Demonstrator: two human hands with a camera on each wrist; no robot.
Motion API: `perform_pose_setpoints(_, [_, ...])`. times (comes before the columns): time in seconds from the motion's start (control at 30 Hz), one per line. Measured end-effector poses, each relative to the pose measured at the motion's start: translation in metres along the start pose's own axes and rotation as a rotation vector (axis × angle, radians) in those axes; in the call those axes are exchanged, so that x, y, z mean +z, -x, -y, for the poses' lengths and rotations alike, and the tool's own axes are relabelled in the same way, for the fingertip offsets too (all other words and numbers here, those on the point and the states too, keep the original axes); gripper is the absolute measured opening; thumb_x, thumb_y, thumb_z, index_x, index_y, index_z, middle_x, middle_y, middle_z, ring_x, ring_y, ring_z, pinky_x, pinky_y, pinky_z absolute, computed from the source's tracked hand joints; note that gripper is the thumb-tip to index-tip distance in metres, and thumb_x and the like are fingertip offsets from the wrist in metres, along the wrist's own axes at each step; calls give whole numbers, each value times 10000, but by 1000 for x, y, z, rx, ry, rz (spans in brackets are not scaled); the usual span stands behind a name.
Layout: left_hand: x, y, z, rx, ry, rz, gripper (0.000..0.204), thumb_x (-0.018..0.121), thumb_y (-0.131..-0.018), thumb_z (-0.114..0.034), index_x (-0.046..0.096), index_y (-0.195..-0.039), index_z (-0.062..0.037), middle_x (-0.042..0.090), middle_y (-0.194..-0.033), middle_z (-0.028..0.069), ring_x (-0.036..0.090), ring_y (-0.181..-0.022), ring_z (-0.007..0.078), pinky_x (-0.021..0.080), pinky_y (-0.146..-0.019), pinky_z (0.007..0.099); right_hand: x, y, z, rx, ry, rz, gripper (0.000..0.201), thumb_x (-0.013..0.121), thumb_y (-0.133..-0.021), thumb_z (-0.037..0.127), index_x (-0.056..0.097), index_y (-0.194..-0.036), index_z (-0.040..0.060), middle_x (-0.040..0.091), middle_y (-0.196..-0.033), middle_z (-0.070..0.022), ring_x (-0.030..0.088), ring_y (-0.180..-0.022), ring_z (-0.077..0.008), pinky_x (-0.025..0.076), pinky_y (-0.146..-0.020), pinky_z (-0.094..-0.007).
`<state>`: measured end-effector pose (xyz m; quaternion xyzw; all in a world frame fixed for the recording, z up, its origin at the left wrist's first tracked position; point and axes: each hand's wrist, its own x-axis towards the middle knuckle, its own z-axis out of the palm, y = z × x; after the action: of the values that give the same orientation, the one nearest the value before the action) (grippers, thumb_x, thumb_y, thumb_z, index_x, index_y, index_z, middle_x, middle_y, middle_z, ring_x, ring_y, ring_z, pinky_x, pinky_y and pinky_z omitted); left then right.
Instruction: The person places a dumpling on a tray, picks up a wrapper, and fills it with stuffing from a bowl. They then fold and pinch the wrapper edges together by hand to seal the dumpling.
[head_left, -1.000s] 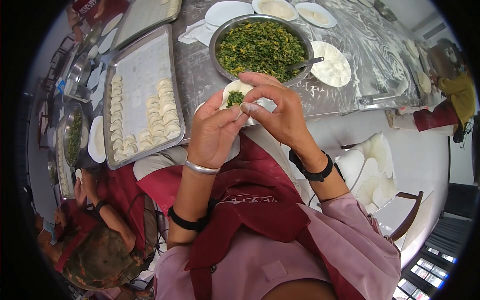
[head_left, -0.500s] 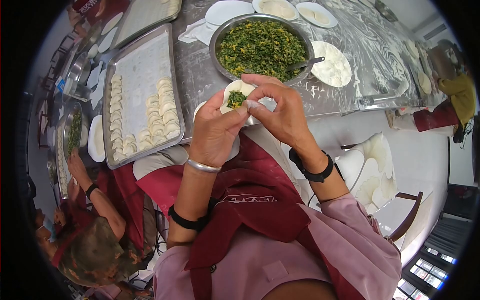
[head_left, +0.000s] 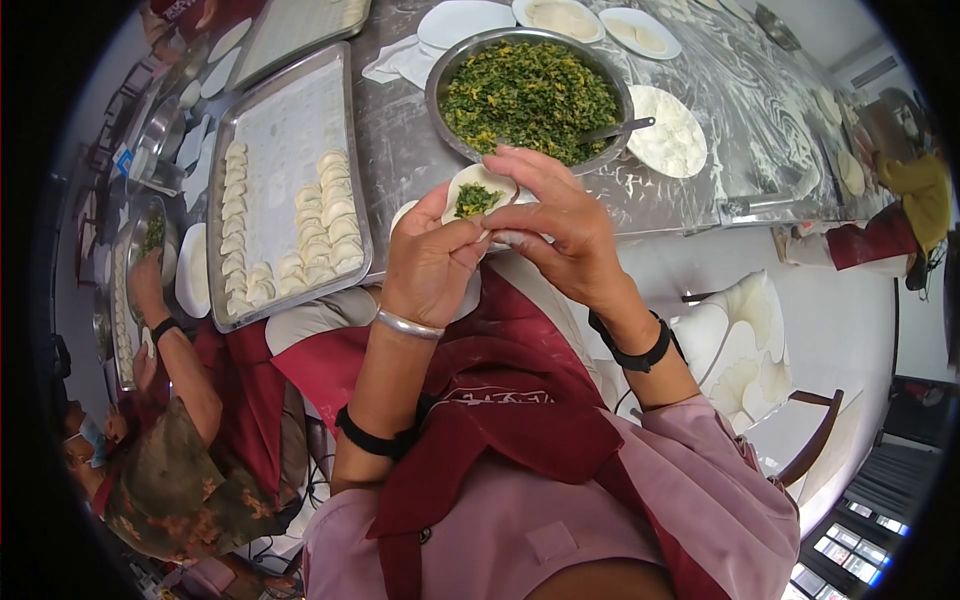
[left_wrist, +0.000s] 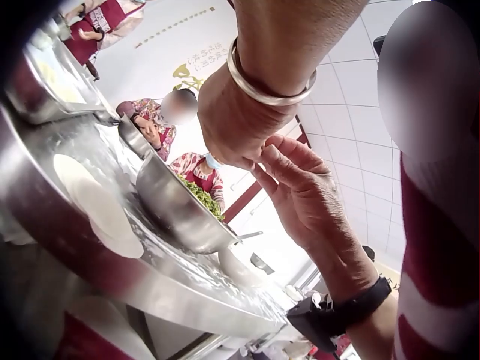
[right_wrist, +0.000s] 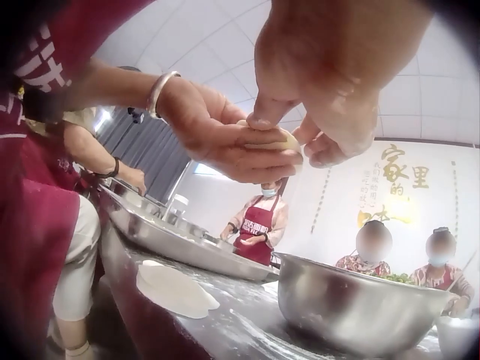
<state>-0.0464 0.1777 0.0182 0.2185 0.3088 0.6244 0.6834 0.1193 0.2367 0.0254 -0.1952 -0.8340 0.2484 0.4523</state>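
Note:
Over the table's front edge, my left hand [head_left: 425, 265] holds a round dumpling wrapper [head_left: 461, 180] with chopped green-and-yellow filling [head_left: 478, 200] in its middle. My right hand [head_left: 565, 225] pinches the near edge of the same wrapper between thumb and forefinger, the other fingers reaching past its far side. In the right wrist view the wrapper [right_wrist: 279, 141] shows as a pale curved rim between both hands. Just beyond the hands stands a steel bowl [right_wrist: 352, 307] of the same filling, with a spoon handle [head_left: 630, 127] sticking out to the right.
A metal tray [head_left: 285, 130] with rows of folded dumplings [head_left: 325, 215] lies left of my hands. To the bowl's right is a plate of flour [head_left: 668, 130]; white plates [head_left: 465, 20] stand behind. Loose wrappers [right_wrist: 176, 289] lie near the table edge. Another person [head_left: 170, 450] works at the left.
My right fingers have straightened and spread somewhat at the wrapper's edge. The view has shifted slightly. The person at the left has reached a hand into another bowl of filling.

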Motion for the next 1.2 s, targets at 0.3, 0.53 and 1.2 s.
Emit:
perform_pose_setpoints(0.3, [5, 4, -3, -20, 113, 13, 390, 468, -990, -58, 438, -1358, 71, 575, -1269, 148, 587, -1153, 221, 480, -1003, 358, 4, -2, -5, -25, 89, -23, 194, 761, -699, 38, 677, -874, 35, 632, -1249, -129, 555, -1207, -370, 474, -970, -438])
perform_pose_setpoints(0.53, [18, 12, 3, 143, -238, -9, 419, 586, -968, -105, 483, -1328, 84, 615, -1191, 125, 626, -1062, 160, 527, -942, 293, 5, -9, 0, 48, 67, -92, 140, 702, -740, -2, 676, -876, 23, 659, -1195, -144, 580, -1172, -367, 474, -964, -439])
perform_pose_setpoints(1.2, [15, 7, -3, 358, -222, -149, 367, 505, -1000, -69, 484, -1306, 132, 581, -1253, 214, 615, -1129, 259, 522, -1008, 375, 44, -4, 4, 476, -382, -449, 320, 728, -791, 29, 681, -1106, -4, 647, -1246, -167, 621, -1142, -271, 491, -949, -343])
